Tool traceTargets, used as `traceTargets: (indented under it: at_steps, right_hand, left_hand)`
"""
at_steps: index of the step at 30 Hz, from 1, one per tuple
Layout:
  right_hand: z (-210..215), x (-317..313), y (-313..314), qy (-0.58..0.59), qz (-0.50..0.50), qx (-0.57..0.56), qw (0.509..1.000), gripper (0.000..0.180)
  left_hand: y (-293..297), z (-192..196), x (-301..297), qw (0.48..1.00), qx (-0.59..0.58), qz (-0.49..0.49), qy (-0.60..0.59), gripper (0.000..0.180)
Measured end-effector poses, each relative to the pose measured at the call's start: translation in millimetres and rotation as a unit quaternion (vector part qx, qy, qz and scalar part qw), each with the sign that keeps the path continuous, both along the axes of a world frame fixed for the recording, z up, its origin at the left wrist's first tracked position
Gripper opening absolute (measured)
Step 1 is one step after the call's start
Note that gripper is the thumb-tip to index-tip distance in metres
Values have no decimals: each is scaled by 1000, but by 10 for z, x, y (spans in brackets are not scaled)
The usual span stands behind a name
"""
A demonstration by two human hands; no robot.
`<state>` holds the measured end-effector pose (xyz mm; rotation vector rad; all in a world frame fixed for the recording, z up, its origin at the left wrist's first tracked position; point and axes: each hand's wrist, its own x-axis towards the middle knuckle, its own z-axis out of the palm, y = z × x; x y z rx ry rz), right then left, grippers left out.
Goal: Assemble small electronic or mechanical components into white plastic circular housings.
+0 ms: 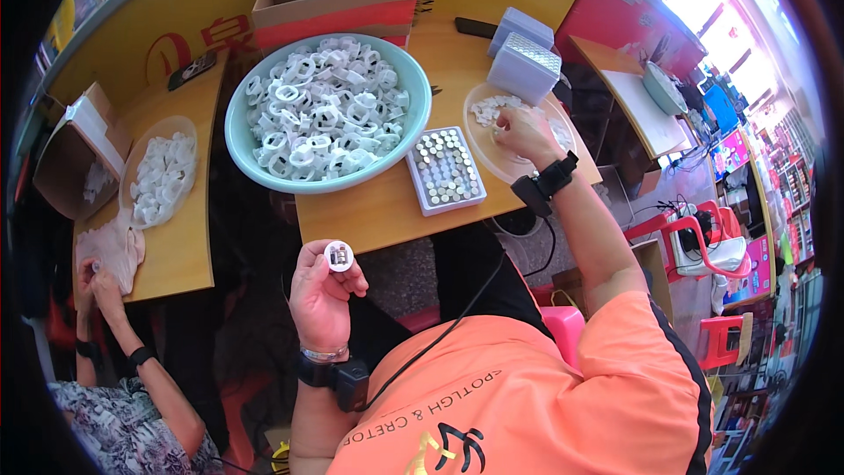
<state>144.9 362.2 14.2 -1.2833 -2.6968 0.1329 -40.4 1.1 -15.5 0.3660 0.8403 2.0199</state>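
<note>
My left hand [318,303] is raised in front of the table's near edge, its fingers closed round a small round white plastic housing [339,255] with metal parts in its middle. Over a shallow clear round tray [499,157] my right hand [526,134] has its fingertips pinched together. What they hold, if anything, is too small to make out. Small white pieces [489,109] lie in that tray beside the fingers. Left of it stands a white box of round silvery button cells [447,167], arranged in rows.
A pale green basin [236,136] heaped with white plastic rings fills the table's left. Behind it stands a cardboard box [334,10]; white plastic boxes [526,70] stand at the back right. At another table on the left, a co-worker's hands [101,286] are busy near a white-filled tray [132,171].
</note>
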Motion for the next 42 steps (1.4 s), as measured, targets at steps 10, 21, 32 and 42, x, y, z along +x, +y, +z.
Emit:
traceTargets:
  at_steps: [10, 21, 32, 42]
  right_hand:
    - [189, 194, -170, 166, -28, -85, 982, 14]
    - [476, -87, -1428, 379, 117, -461, 794, 14]
    - [328, -631, -2128, 354, 229, -497, 758, 10]
    - [332, -686, -2180, 316, 322, -314, 835, 10]
  left_hand:
    - [9, -9, 18, 1000, -8, -5, -1, 22]
    - [32, -72, 103, 999, -12, -35, -14, 23]
    - [59, -28, 136, 998, 1, -60, -36, 23]
    - [56, -44, 148, 998, 10, -61, -24, 24]
